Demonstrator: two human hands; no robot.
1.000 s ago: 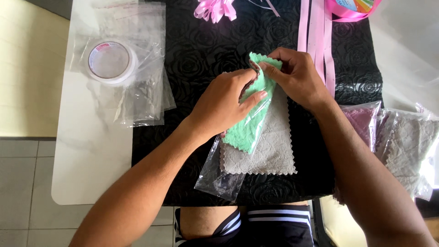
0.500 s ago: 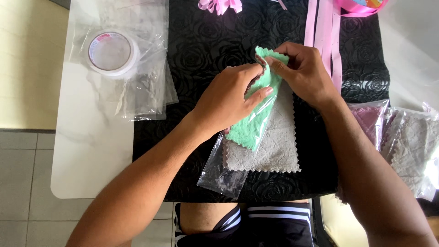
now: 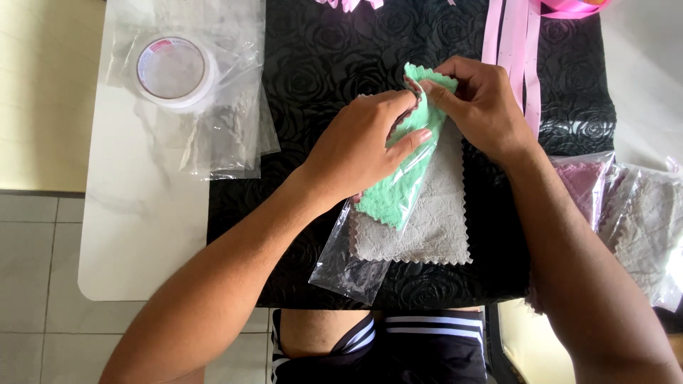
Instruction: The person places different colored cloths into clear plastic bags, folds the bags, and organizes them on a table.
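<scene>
On the black mat (image 3: 320,64), left hand (image 3: 359,146) and right hand (image 3: 484,107) both pinched on the green cloth (image 3: 398,188), steadying it inside the clear bag (image 3: 348,267)

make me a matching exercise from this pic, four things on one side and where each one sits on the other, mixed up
Things:
1. green cloth
2. tape roll
3. pink ribbon
4. grey cloth

Places:
A. top edge, right of the hands
B. flat on the black mat, under the green one
C. on clear bags, upper left
D. partly in a clear bag, between both hands

Pairs: 1-D, 2-C, 3-A, 4-B
</scene>
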